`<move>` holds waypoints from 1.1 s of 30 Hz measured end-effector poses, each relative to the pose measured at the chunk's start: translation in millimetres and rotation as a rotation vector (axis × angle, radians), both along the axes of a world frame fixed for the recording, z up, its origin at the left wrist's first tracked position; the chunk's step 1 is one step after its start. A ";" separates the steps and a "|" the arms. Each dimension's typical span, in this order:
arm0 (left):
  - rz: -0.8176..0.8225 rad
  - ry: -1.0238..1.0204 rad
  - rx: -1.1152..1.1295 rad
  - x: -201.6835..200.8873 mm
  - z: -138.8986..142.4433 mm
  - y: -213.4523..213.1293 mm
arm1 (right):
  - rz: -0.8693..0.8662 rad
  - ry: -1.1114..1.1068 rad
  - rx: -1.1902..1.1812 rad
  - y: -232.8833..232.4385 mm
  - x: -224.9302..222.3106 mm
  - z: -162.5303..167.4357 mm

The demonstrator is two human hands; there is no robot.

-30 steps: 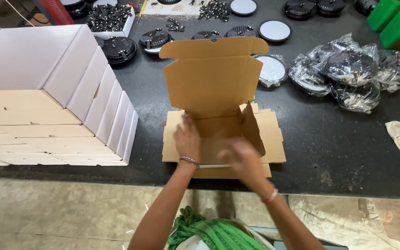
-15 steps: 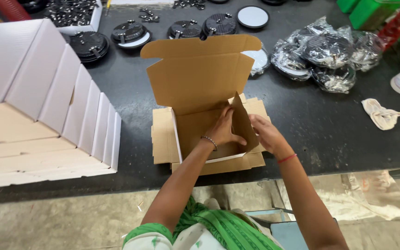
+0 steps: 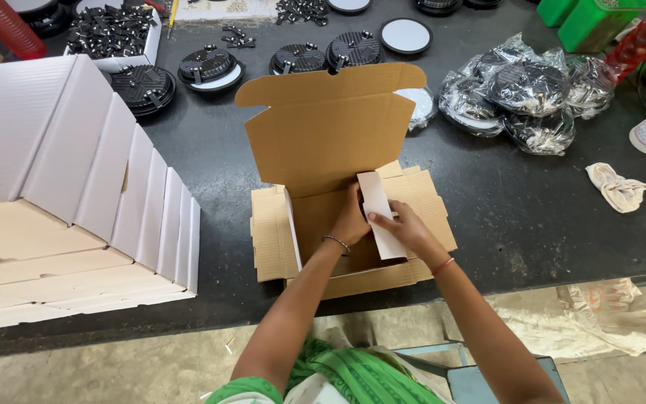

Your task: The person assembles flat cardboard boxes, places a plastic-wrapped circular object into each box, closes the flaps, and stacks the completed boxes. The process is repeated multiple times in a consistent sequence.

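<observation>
Dark worktable [image 3: 188, 179]: light, stiff corrugated box [image 3: 330, 150]. Right hand [image 3: 405, 228] pinches its white side flap [image 3: 380, 213] at the edge; left hand [image 3: 351, 222] presses flat inside.

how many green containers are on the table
2 partly in view, both at the far right corner: one green container cut off by the top edge, a larger green container beside it. More green at the right edge may be another.
</observation>
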State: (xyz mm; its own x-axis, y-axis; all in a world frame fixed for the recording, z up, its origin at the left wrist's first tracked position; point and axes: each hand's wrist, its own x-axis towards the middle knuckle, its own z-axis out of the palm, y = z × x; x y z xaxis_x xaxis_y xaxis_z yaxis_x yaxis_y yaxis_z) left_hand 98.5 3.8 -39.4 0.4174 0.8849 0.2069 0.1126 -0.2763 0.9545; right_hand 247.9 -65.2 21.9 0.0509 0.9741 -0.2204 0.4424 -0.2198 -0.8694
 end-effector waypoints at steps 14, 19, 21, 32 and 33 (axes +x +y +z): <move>-0.136 0.494 0.840 -3.1 56.5 28.5 | -0.056 -0.652 0.185 2.0 -10.5 -34.0; -0.143 0.592 0.785 6.3 40.3 31.3 | -0.057 -0.681 0.271 -3.0 -7.3 -42.4; -0.146 0.609 0.807 3.9 37.0 29.8 | 0.117 -0.623 0.203 -0.3 9.1 -37.9; 0.076 0.604 0.488 -13.6 102.0 -56.6 | -0.042 -0.861 0.691 172.5 105.5 5.7; 0.101 0.589 0.432 -23.8 108.9 -69.3 | -0.022 -0.954 0.801 184.0 103.1 -1.6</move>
